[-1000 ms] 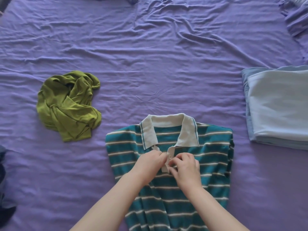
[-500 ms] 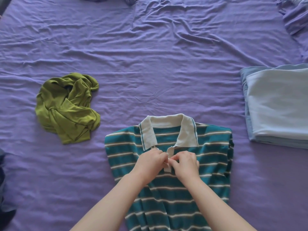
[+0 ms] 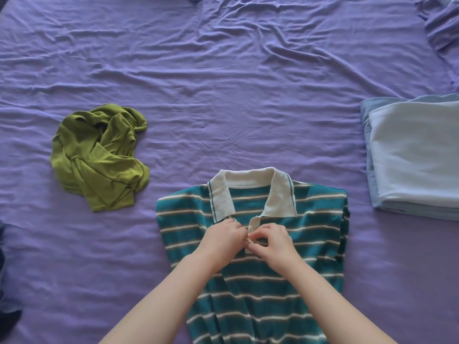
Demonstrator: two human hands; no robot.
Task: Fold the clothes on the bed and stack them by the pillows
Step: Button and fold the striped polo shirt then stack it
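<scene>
A teal polo shirt (image 3: 310, 219) with white stripes and a cream collar lies flat on the bed, collar pointing away from me, its sleeves tucked under. My left hand (image 3: 222, 238) and my right hand (image 3: 272, 242) meet at the cream button placket just below the collar, and both pinch it between curled fingers. A crumpled olive-green garment (image 3: 99, 157) lies to the shirt's left. At the right edge sits a folded stack of pale blue clothes (image 3: 414, 155).
The purple bedsheet (image 3: 223, 83) is wrinkled all over. A purple pillow corner (image 3: 442, 23) shows at the top right. Dark blue fabric (image 3: 5, 306) pokes in at the lower left edge.
Both hands stayed at the placket, with only small finger movements there. The shirt and other clothes have not moved.
</scene>
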